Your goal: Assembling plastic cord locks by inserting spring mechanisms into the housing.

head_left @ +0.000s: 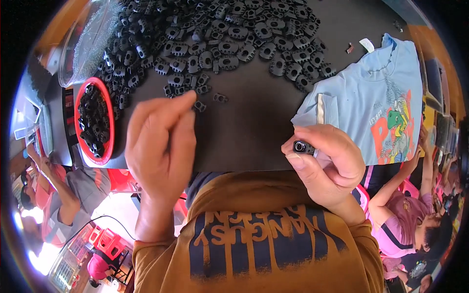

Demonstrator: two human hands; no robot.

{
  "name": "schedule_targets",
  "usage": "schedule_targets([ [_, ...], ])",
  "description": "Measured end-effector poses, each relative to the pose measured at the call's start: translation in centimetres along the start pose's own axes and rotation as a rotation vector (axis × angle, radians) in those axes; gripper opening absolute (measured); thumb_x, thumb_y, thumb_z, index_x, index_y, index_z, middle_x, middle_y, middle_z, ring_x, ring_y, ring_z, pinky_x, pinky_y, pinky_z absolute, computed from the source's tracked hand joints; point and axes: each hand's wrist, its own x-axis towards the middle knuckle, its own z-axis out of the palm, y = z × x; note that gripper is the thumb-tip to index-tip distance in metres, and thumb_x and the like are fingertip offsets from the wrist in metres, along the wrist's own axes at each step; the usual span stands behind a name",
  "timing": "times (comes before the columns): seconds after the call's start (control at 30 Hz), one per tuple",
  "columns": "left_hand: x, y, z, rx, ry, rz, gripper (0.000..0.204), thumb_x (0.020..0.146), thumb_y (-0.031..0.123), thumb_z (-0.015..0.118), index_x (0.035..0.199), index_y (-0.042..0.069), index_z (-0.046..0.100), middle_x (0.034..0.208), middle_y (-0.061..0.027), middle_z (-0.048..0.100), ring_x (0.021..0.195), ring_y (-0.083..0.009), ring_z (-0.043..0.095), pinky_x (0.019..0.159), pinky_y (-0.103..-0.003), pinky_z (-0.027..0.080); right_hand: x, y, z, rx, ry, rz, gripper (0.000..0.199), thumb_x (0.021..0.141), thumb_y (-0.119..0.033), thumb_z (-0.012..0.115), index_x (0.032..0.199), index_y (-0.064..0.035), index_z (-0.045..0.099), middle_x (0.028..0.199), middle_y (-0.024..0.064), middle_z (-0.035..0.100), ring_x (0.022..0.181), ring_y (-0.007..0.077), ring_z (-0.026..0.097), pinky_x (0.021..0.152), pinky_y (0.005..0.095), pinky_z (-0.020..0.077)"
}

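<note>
while the right hand (pixel 334 163) pinches a black part (pixel 304 147), likely light, stiff, best held by its sides, i cannot tell what the left hand (pixel 161 139) holds.

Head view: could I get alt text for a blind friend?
A person's right hand pinches a small black part at a dark table, the left hand near a few loose pieces. Beyond lies a heap of black parts, with a red bowl of more at left and a light-blue T-shirt at right.

1 blue T-shirt (pixel 351 85), right | red stool (pixel 113 248), lower left | pink-topped person (pixel 406 215), lower right
</note>
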Motion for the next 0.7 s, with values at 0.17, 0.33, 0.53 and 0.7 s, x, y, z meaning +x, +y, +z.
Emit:
schedule_targets([
  [0.17, 1.0, -0.8, 0.9, 0.079, -0.011, 0.018, 0.020, 0.073, -0.002, 0.069, 0.092, 0.005, 0.070, 0.084, -0.0084, 0.062, 0.078, -0.0225, 0.057, 0.071, -0.031, 0.045, 0.1, -0.1, 0.1, 0.009, 0.004, 0.001, 0.033, 0.069, 0.003, 0.076, 0.100, 0.0040, 0.067, 0.082, 0.0109, 0.067, 0.064, 0.0191, 0.061, 0.058, 0.0264, 0.0466],
  [0.33, 1.0, -0.6, 1.5, 0.136, -0.038, 0.165, 0.024, 0.068, 0.002, 0.072, 0.091, 0.007, 0.070, 0.085, -0.0055, 0.061, 0.076, -0.0227, 0.056, 0.070, -0.034, 0.042, 0.3, -0.2, 0.2, 0.013, -0.003, 0.015, 0.032, 0.069, 0.003, 0.076, 0.100, 0.0040, 0.067, 0.083, 0.0104, 0.067, 0.064, 0.0200, 0.061, 0.058, 0.0271, 0.0467],
  [0.53, 2.0, 0.0, 1.6, 0.318, -0.197, 0.318, 0.024, 0.067, 0.005, 0.073, 0.090, 0.007, 0.067, 0.086, -0.0032, 0.058, 0.077, -0.0220, 0.055, 0.074, -0.036, 0.039, 0.3, -0.3, 0.3, 0.034, 0.002, 0.022, 0.031, 0.070, 0.002, 0.075, 0.100, 0.0032, 0.067, 0.085, 0.0102, 0.067, 0.065, 0.0208, 0.061, 0.057, 0.0276, 0.0466],
  [0.7, 2.3, 0.7, 1.9, 0.305, -0.200, 0.326, 0.023, 0.069, 0.005, 0.072, 0.091, 0.006, 0.064, 0.089, -0.0054, 0.060, 0.080, -0.0247, 0.057, 0.076, -0.038, 0.041, 0.4, -0.3, 0.0, 0.039, -0.010, 0.014, 0.031, 0.070, 0.001, 0.075, 0.100, 0.0007, 0.067, 0.081, 0.0098, 0.066, 0.064, 0.0208, 0.060, 0.056, 0.0279, 0.0458],
])
